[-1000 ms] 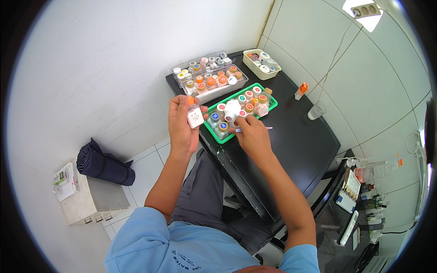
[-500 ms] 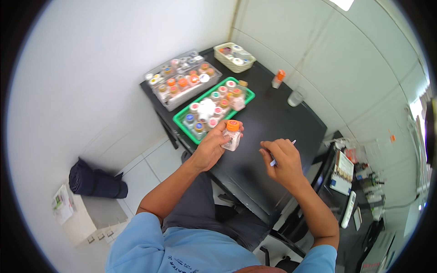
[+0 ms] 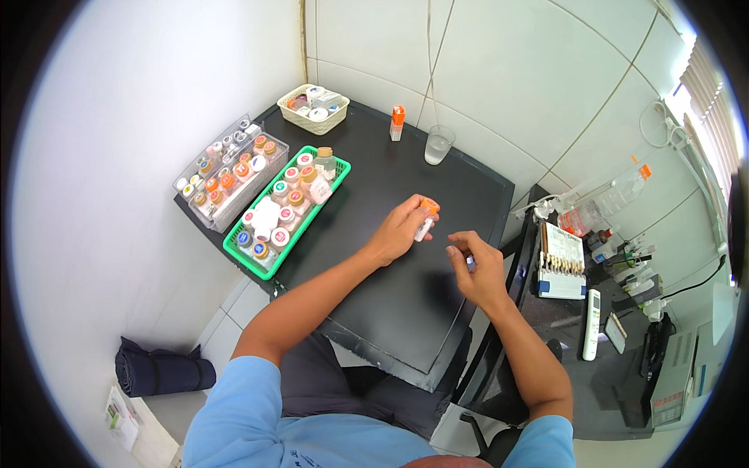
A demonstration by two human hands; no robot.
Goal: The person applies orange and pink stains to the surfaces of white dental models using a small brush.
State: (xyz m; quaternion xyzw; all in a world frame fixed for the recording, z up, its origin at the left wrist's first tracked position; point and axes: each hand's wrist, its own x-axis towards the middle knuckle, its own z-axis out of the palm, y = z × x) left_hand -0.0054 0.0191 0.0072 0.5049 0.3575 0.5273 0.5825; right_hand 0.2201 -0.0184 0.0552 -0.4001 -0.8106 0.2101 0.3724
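Clamping the left hand's fingers on a small bottle, orange-capped, whitish below, partly hidden; curling the right hand's round a pale stick, mostly covered.

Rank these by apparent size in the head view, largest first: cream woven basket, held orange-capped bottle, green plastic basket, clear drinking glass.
1. Green plastic basket
2. Cream woven basket
3. Clear drinking glass
Unranked: orange-capped bottle, since the left hand hides part of it.
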